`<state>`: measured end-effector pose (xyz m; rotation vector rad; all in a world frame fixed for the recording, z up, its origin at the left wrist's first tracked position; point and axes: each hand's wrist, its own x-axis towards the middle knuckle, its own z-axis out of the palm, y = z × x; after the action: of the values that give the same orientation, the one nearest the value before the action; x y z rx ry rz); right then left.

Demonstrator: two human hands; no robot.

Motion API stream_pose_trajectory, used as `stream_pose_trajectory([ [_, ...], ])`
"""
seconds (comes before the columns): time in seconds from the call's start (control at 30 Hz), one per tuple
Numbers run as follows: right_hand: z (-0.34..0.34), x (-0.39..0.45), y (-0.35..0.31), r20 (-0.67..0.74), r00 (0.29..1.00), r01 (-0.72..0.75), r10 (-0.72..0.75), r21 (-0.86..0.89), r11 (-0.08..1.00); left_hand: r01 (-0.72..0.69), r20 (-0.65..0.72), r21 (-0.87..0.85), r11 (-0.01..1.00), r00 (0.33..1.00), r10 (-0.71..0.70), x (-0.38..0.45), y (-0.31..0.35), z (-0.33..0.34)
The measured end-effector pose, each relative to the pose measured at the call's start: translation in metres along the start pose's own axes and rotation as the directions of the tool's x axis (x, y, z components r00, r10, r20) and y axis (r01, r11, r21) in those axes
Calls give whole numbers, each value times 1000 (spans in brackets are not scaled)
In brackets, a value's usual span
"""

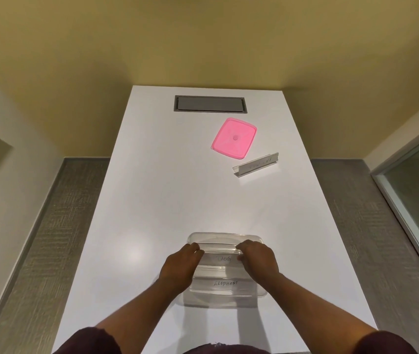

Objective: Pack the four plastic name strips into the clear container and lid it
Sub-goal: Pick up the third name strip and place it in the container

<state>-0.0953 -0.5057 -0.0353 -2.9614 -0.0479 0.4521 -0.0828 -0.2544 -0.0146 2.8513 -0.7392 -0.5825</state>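
The person stands at the near end of a long white worktop point(152, 200), both hands down at the clear container point(225, 237) that sits right in front of them. The left hand point(179, 268) and the right hand point(259, 263) each pinch one end of a plastic name strip marked DOG point(222, 259), fingers curled closed around its short ends, holding it level at the container's open top. Nearer the person, a strip marked ELEPHANT point(225, 283) already lies inside. Whether a further strip lies under or beside these I cannot tell through the clear walls.

One more strip point(255, 165) rests well up the worktop on the right, propped on its edge, and just beyond it lies the pink lid point(234, 137), flat and apart from everything else.

These strips look light and stiff, thin folded plastic with a smooth face, so they probably slide easily against each other and against the container floor. Taking one by its two ends, as now, seems the sound way: it keeps the length square to the container so it goes in without jamming on the walls. The container itself looks light enough to skid if pushed sideways, so a straight-down placement suits it. The lid appears slightly flexible; gripping it by its rim and pressing around the edges should seat it.
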Motion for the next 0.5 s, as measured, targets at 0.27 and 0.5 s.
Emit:
stream_pose_trajectory([
  [0.27, 3, 6, -7, 53, 996, 73, -69, -82, 994, 21, 15, 22, 1000, 1000, -21, -5, -8, 6],
  [0.5, 1, 9, -12, 60, 996, 72, -66, -104, 992, 6, -28, -14, 1000, 1000, -6, -3, -14, 10],
])
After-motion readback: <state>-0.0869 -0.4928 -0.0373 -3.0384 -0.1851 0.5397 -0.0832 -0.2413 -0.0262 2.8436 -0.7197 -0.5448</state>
